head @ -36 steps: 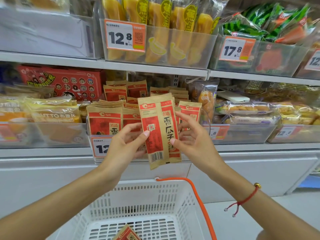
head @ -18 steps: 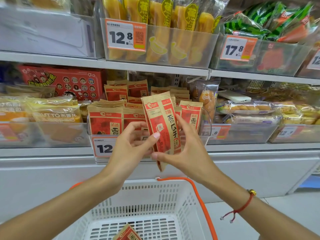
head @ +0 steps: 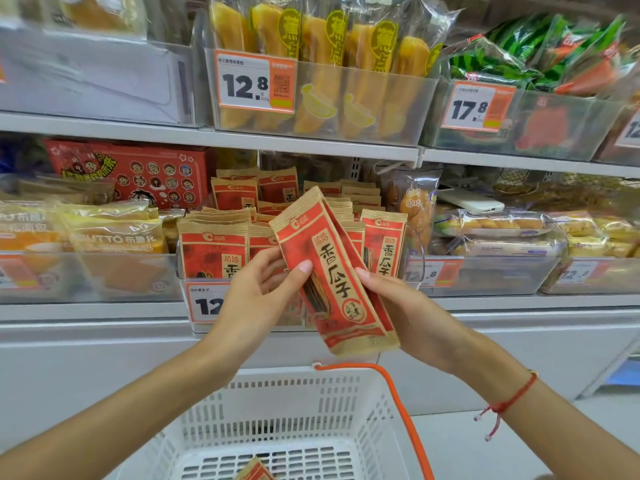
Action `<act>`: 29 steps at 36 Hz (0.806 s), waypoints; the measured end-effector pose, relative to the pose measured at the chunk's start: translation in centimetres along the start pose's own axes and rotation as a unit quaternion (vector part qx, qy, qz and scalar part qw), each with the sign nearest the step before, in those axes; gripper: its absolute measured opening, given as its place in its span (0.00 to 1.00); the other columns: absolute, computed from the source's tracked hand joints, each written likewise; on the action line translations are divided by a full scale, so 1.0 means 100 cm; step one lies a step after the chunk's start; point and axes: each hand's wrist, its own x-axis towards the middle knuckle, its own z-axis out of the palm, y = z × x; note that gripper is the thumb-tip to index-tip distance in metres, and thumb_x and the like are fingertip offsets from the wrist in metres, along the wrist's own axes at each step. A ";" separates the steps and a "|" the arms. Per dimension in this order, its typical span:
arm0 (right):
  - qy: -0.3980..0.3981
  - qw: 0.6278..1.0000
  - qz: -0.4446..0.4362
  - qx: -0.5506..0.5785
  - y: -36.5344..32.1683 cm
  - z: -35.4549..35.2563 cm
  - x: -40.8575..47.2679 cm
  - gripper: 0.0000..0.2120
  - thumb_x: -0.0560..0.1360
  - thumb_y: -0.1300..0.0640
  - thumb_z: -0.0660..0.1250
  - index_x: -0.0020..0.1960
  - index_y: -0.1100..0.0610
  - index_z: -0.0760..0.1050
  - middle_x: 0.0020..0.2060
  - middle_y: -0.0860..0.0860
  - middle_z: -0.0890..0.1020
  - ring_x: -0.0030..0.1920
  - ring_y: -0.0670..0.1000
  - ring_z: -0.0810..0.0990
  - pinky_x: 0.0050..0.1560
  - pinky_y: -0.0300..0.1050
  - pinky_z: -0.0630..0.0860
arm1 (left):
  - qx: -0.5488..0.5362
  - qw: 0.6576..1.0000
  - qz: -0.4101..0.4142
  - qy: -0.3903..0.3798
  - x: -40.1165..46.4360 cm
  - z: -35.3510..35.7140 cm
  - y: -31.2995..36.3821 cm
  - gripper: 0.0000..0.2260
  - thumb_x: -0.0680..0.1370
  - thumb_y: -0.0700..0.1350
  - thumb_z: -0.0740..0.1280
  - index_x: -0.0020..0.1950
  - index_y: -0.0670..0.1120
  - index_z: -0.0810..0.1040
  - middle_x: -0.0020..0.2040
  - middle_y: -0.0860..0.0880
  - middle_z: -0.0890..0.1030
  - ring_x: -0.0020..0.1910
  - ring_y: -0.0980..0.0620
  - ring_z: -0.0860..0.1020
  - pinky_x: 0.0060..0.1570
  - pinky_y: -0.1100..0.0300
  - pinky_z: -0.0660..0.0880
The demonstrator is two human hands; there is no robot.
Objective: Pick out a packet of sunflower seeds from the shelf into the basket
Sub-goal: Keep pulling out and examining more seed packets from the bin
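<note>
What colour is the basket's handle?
Orange; the handle shows best in the head view.

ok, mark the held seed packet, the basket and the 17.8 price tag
held seed packet (head: 337, 285): head view, red front panel.
basket (head: 298, 398): head view, far white wall.
17.8 price tag (head: 471, 107): head view, white number area.

A person's left hand (head: 258, 299) and right hand (head: 407, 315) hold a red and tan packet of sunflower seeds (head: 332, 268) tilted in front of a shop shelf (head: 311, 142), above a white plastic basket (head: 294, 410) with an orange handle (head: 401, 407). The left thumb presses on the packet's front; the right hand cradles its far edge. More such packets (head: 213, 249) stand in a clear bin behind, with a price tag (head: 206, 301) below. Another packet (head: 256, 471) lies in the basket. A red cord bracelet (head: 505, 403) circles the right wrist.
</note>
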 end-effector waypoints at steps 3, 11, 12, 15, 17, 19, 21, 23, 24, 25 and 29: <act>0.074 0.992 -0.014 -0.102 0.004 -0.005 0.002 0.18 0.74 0.43 0.59 0.57 0.49 0.79 0.53 0.48 0.85 0.56 0.48 0.83 0.63 0.47 0.75 | 0.019 0.999 0.004 0.042 0.001 -0.003 0.003 0.20 0.65 0.56 0.72 0.56 0.56 0.75 0.53 0.57 0.82 0.51 0.59 0.82 0.51 0.61 0.78; 0.142 0.971 -0.110 -0.160 0.005 -0.009 0.002 0.15 0.71 0.46 0.64 0.56 0.48 0.80 0.50 0.44 0.85 0.51 0.43 0.83 0.49 0.35 0.79 | 0.061 0.995 0.044 0.065 0.002 0.004 0.000 0.15 0.69 0.50 0.75 0.53 0.55 0.75 0.50 0.59 0.81 0.47 0.66 0.79 0.42 0.75 0.75; 0.147 0.966 -0.125 -0.174 0.006 -0.009 0.002 0.15 0.71 0.48 0.66 0.56 0.48 0.79 0.50 0.43 0.85 0.51 0.43 0.83 0.47 0.35 0.79 | 0.060 0.995 0.042 0.061 0.001 0.004 -0.001 0.15 0.70 0.50 0.74 0.53 0.55 0.75 0.50 0.60 0.81 0.47 0.67 0.79 0.42 0.74 0.75; 0.162 0.956 -0.153 -0.190 0.004 -0.008 0.001 0.15 0.71 0.50 0.68 0.57 0.48 0.79 0.50 0.43 0.85 0.50 0.42 0.83 0.46 0.35 0.78 | 0.050 0.997 0.041 0.042 0.003 0.002 0.002 0.14 0.71 0.51 0.73 0.54 0.56 0.75 0.50 0.60 0.82 0.49 0.67 0.79 0.46 0.70 0.76; 0.165 0.950 -0.168 -0.205 0.001 -0.007 0.001 0.12 0.73 0.53 0.68 0.57 0.47 0.79 0.49 0.42 0.85 0.48 0.41 0.83 0.45 0.33 0.78 | 0.032 0.999 0.033 0.021 0.005 -0.001 0.006 0.11 0.73 0.52 0.70 0.55 0.57 0.76 0.49 0.62 0.83 0.50 0.65 0.80 0.51 0.63 0.77; 0.164 0.945 -0.177 -0.221 -0.001 -0.008 0.000 0.11 0.74 0.54 0.67 0.56 0.45 0.78 0.49 0.40 0.85 0.48 0.40 0.83 0.44 0.32 0.77 | 0.029 0.999 0.034 -0.002 0.004 -0.003 0.009 0.09 0.76 0.49 0.68 0.56 0.57 0.77 0.50 0.61 0.84 0.52 0.63 0.81 0.50 0.61 0.78; 0.157 0.941 -0.175 -0.243 -0.006 -0.008 -0.003 0.11 0.73 0.49 0.66 0.55 0.44 0.77 0.49 0.37 0.84 0.48 0.39 0.82 0.44 0.32 0.77 | 0.038 0.998 0.052 -0.013 0.004 -0.003 0.013 0.09 0.77 0.48 0.67 0.57 0.56 0.77 0.51 0.59 0.84 0.53 0.61 0.81 0.47 0.64 0.79; 0.153 0.940 -0.160 -0.261 -0.014 -0.011 -0.005 0.14 0.71 0.43 0.63 0.54 0.43 0.78 0.49 0.38 0.84 0.50 0.39 0.82 0.45 0.34 0.78 | 0.043 0.997 0.067 -0.004 0.003 -0.001 0.018 0.10 0.75 0.50 0.67 0.57 0.57 0.77 0.51 0.58 0.84 0.52 0.60 0.82 0.47 0.63 0.79; 0.168 0.935 -0.161 -0.267 -0.020 -0.016 -0.003 0.16 0.71 0.40 0.61 0.54 0.44 0.79 0.48 0.40 0.84 0.50 0.40 0.82 0.46 0.36 0.78 | 0.046 0.996 0.076 0.006 0.005 -0.001 0.022 0.11 0.74 0.51 0.67 0.56 0.58 0.77 0.50 0.59 0.84 0.52 0.60 0.82 0.48 0.61 0.79; 0.194 0.929 -0.170 -0.266 -0.027 -0.022 0.000 0.16 0.73 0.40 0.59 0.53 0.45 0.80 0.47 0.43 0.85 0.49 0.40 0.82 0.47 0.36 0.78 | 0.047 0.995 0.087 0.015 0.008 0.001 0.027 0.10 0.74 0.52 0.67 0.56 0.59 0.77 0.50 0.59 0.84 0.51 0.60 0.82 0.50 0.61 0.78; 0.354 0.853 -0.180 -0.339 -0.052 -0.070 0.024 0.09 0.80 0.53 0.63 0.52 0.51 0.82 0.45 0.44 0.84 0.42 0.40 0.80 0.48 0.40 0.75 | 0.020 0.989 0.138 0.048 0.028 0.006 0.049 0.09 0.78 0.48 0.67 0.57 0.58 0.77 0.49 0.58 0.85 0.50 0.59 0.83 0.48 0.64 0.79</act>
